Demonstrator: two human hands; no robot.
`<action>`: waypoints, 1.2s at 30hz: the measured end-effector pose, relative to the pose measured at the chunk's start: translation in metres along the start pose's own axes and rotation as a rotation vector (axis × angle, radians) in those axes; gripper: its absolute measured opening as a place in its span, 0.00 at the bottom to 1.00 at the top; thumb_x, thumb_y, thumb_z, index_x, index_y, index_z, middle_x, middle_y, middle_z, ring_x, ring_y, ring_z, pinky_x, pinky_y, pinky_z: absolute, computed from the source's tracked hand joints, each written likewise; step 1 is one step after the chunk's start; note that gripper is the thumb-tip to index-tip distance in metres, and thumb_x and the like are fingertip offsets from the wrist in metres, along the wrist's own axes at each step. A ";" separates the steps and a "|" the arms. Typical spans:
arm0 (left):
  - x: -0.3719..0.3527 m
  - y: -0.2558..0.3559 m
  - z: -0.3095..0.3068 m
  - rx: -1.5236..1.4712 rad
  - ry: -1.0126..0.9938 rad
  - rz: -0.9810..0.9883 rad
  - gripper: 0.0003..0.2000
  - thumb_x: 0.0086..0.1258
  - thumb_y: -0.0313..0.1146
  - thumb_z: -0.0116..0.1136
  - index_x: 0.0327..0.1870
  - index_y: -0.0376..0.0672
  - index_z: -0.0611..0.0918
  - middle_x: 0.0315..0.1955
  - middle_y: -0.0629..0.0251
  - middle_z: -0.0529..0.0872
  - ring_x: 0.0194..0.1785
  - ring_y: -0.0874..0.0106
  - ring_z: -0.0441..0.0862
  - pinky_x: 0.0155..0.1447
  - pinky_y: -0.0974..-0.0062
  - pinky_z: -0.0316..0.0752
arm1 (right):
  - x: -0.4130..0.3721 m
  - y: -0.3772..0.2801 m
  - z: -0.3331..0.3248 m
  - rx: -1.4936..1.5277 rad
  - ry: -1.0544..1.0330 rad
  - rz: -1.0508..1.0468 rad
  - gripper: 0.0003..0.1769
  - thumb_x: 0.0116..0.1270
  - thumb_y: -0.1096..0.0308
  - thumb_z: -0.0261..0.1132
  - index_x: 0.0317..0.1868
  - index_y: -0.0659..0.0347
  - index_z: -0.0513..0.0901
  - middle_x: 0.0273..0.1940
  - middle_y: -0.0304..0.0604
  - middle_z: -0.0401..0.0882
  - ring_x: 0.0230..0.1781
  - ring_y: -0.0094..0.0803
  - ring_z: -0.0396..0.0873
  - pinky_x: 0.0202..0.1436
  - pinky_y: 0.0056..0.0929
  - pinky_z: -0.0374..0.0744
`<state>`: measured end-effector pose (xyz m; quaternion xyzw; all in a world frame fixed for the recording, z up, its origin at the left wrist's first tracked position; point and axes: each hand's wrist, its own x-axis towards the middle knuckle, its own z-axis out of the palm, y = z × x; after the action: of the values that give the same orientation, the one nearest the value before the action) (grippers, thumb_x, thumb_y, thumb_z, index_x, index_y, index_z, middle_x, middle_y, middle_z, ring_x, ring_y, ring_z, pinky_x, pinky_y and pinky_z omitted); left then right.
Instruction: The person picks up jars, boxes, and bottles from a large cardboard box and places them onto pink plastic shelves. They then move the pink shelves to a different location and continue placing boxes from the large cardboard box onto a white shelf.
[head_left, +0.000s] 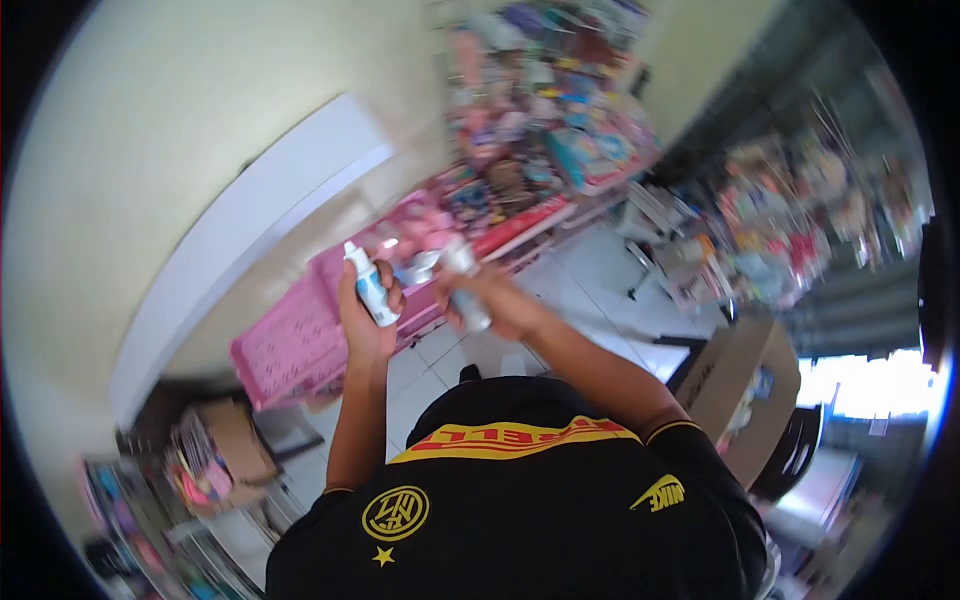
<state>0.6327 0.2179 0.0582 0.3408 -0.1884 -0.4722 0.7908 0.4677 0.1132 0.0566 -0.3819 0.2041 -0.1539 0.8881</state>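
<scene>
My left hand (372, 300) is closed around a small white squeeze bottle (369, 284) with a pointed nozzle and a blue patch on its label. The bottle tilts slightly, nozzle up. To its right, my right hand (492, 300) grips a whitish bottle (467, 290), blurred by motion, so its label cannot be read. Both hands are held up in front of a pink tray (290, 345). A shiny silver-white item (422, 264) shows between the hands, too blurred to name.
Beyond the tray, a shelf display (550, 110) is crowded with small colourful goods. A white wall-mounted panel (270, 200) juts out at left. Cardboard boxes (235, 440) stand at lower left, a brown table (735, 380) at right. More goods (770, 210) hang at far right.
</scene>
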 end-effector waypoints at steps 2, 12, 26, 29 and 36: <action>0.019 -0.033 0.019 -0.034 -0.003 -0.184 0.18 0.78 0.53 0.44 0.52 0.48 0.75 0.28 0.69 0.73 0.22 0.79 0.69 0.24 0.80 0.63 | -0.028 0.023 -0.021 -0.077 0.079 -0.017 0.13 0.70 0.62 0.65 0.47 0.59 0.74 0.28 0.38 0.76 0.20 0.26 0.75 0.22 0.25 0.73; 0.010 -0.239 0.224 0.152 -0.645 -0.844 0.19 0.79 0.52 0.43 0.54 0.46 0.73 0.27 0.70 0.71 0.21 0.79 0.68 0.22 0.81 0.64 | -0.335 -0.031 -0.217 0.295 1.105 -0.707 0.15 0.71 0.55 0.65 0.44 0.55 0.72 0.28 0.38 0.76 0.22 0.26 0.76 0.23 0.28 0.75; -0.182 -0.505 0.438 0.670 -1.534 -1.369 0.24 0.72 0.32 0.46 0.67 0.41 0.59 0.48 0.53 0.78 0.45 0.62 0.84 0.51 0.59 0.83 | -0.546 0.149 -0.295 0.194 2.485 -0.980 0.32 0.70 0.66 0.62 0.69 0.57 0.58 0.49 0.51 0.77 0.37 0.35 0.83 0.36 0.30 0.84; -0.228 -0.549 0.462 0.824 -1.832 -1.245 0.30 0.71 0.27 0.49 0.74 0.43 0.55 0.51 0.54 0.78 0.48 0.65 0.84 0.50 0.66 0.81 | -0.558 0.150 -0.271 -0.025 2.551 -0.539 0.34 0.67 0.64 0.64 0.70 0.56 0.60 0.57 0.59 0.73 0.49 0.51 0.79 0.52 0.42 0.78; -0.308 -0.696 0.416 0.964 -2.585 -0.806 0.38 0.62 0.36 0.63 0.73 0.38 0.59 0.63 0.40 0.73 0.69 0.54 0.70 0.71 0.65 0.63 | -0.579 0.183 -0.286 0.054 2.361 0.285 0.34 0.64 0.63 0.63 0.69 0.58 0.62 0.58 0.65 0.69 0.53 0.68 0.75 0.58 0.55 0.75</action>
<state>-0.2046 0.1134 -0.1431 -0.0603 -0.7923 -0.5239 -0.3068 -0.1515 0.3070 -0.1162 0.0412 0.9334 -0.3146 0.1675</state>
